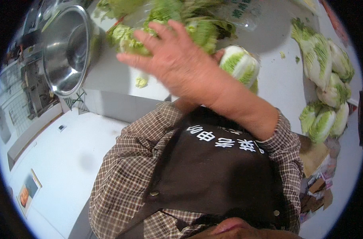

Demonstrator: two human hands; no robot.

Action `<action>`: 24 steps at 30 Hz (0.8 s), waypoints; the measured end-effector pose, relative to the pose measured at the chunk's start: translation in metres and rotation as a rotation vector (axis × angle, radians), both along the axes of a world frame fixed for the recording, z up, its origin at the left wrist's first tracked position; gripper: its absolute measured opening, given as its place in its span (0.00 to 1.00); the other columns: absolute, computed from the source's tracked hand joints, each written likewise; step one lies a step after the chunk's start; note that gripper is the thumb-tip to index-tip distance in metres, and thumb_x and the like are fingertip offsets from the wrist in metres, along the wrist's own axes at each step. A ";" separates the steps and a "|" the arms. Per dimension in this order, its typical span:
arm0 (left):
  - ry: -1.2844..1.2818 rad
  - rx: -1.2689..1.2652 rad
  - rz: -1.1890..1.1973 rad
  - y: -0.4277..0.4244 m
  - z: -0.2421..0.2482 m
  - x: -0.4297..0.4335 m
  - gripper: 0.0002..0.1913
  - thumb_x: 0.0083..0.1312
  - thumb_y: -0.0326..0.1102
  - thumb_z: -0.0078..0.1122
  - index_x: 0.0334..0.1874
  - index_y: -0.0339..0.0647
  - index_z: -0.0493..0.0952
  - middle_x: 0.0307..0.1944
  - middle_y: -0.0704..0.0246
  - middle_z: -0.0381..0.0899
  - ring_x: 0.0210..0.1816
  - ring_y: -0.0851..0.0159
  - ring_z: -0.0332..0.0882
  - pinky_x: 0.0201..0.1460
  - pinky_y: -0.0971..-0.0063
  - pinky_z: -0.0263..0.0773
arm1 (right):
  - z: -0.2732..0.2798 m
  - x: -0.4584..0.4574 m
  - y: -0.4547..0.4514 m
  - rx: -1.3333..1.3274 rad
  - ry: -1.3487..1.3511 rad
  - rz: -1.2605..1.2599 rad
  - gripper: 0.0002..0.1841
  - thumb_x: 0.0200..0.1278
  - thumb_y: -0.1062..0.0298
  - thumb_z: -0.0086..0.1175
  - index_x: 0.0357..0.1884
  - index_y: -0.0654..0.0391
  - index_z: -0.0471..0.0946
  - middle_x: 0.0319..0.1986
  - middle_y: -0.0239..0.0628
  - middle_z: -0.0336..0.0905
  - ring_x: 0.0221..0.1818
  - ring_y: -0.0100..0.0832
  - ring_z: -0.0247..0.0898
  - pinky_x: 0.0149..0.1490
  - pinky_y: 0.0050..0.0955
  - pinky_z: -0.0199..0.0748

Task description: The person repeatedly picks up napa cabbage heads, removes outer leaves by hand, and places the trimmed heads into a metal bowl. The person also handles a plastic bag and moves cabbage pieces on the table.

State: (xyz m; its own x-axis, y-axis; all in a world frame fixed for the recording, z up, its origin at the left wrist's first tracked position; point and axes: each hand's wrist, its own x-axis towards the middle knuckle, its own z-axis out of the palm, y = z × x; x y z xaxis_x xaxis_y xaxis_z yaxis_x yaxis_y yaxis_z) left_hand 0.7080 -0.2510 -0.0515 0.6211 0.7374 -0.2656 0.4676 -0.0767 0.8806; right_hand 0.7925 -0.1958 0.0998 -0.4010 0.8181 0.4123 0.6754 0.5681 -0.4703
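Observation:
My right hand [172, 59] reaches across to the left with its back up and fingers spread, slightly blurred, above loose cabbage leaves [124, 38]. It holds nothing that I can see. My left hand [219, 56] is mostly hidden beneath my right forearm; its visible fingers rest against the left side of a napa cabbage [239, 65] on the white table [280, 86]. More green leaves [202, 33] are heaped beyond my hands. A small yellow-green leaf piece [141, 82] lies by the near edge.
A large stainless steel bowl [66, 49] stands at the left. Several napa cabbages [317, 59] lie along the right side. Clear plastic with green print [244, 15] is at the far side. Cardboard and packaging [317, 185] lie lower right, beside my checked sleeve.

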 end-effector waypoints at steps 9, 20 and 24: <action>0.020 0.044 0.114 -0.013 0.040 0.000 0.50 0.52 0.48 0.81 0.75 0.36 0.63 0.66 0.45 0.73 0.68 0.42 0.72 0.71 0.53 0.69 | -0.110 0.115 -0.065 -0.371 -0.021 -0.525 0.30 0.60 0.49 0.68 0.63 0.49 0.79 0.64 0.47 0.75 0.68 0.51 0.68 0.71 0.51 0.65; -0.154 -0.293 0.091 -0.024 0.037 0.018 0.37 0.66 0.48 0.73 0.73 0.37 0.70 0.61 0.50 0.81 0.65 0.54 0.78 0.69 0.63 0.71 | -0.121 0.182 -0.203 -0.596 0.824 -0.742 0.30 0.60 0.64 0.68 0.66 0.48 0.76 0.70 0.41 0.70 0.74 0.42 0.64 0.76 0.44 0.64; -0.205 -0.386 0.075 -0.040 0.026 0.029 0.32 0.69 0.49 0.70 0.67 0.33 0.75 0.58 0.53 0.81 0.60 0.57 0.80 0.65 0.64 0.73 | -0.073 0.168 -0.215 -0.280 0.074 -0.667 0.30 0.58 0.61 0.70 0.63 0.52 0.75 0.67 0.41 0.71 0.72 0.45 0.64 0.74 0.47 0.66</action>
